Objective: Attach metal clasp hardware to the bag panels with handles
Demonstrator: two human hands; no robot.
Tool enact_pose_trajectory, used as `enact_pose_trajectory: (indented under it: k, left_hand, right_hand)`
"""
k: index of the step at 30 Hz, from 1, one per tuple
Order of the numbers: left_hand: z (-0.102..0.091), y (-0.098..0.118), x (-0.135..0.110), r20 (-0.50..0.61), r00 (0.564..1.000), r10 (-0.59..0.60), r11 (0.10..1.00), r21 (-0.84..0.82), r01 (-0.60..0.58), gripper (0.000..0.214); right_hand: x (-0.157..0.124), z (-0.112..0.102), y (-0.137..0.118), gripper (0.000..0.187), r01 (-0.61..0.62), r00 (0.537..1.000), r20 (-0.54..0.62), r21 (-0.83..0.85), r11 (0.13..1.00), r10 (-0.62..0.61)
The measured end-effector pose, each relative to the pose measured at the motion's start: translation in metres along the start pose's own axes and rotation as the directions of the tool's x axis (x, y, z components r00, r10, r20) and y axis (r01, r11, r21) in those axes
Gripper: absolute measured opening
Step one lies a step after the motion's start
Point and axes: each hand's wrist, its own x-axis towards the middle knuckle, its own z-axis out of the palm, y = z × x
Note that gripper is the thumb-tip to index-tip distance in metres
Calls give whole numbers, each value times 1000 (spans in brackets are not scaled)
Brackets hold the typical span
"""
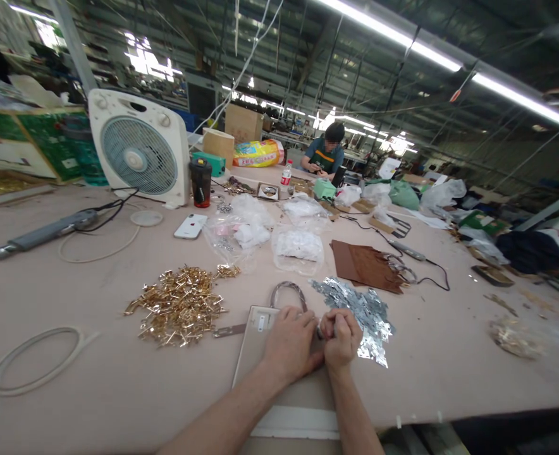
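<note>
Head view: silver part between hands

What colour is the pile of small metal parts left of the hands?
Gold, best seen in the head view.

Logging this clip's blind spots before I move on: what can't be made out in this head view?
- The small silver piece between the left hand and right hand: curled fingers hide it.
- The beige board: its middle is under the forearms, its near end cut by the bottom edge.
- The gold parts and silver parts: too small to tell single pieces' shape.
- The seated person's handwork: too far away.
</note>
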Motion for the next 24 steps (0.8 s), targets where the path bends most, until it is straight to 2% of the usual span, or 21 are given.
enact_pose_trajectory:
  k: [3,6,12,14,19,22,24]
  left_hand:
    - [0,0,0,-4,1000,-2,1000,10,2,43]
    - [0,0,-2,-9,1000,-3,1000,14,4,51]
    - [0,-1,-4,5,1000,-7,1000,1,7,61]
    - [0,-1,-4,7,1000,-9,1000,4,9,58]
    - [-1,-1,-5,13,1000,-16,1000,24,16,58]
    - [-1,-1,-6,17,1000,-16,1000,20,16,62]
    - [0,-1,-6,8,1000,-17,1000,11,17,64]
  right_hand:
    - [6,0,4,25,-54,998,19,-1,999,54]
    - [14,0,-5,25,-81,997,4,32,996,81]
    - [27,3,-34,30,9,996,-88,119,993,1]
    - [24,4,-31,34,2,998,-62,104,995,4]
    - [17,4,-13,43,-149,986,78,46,988,145]
    - [23,5,-22,42,-115,987,120,27,993,111]
    - [29,7,-30,41,-40,995,89,65,997,34]
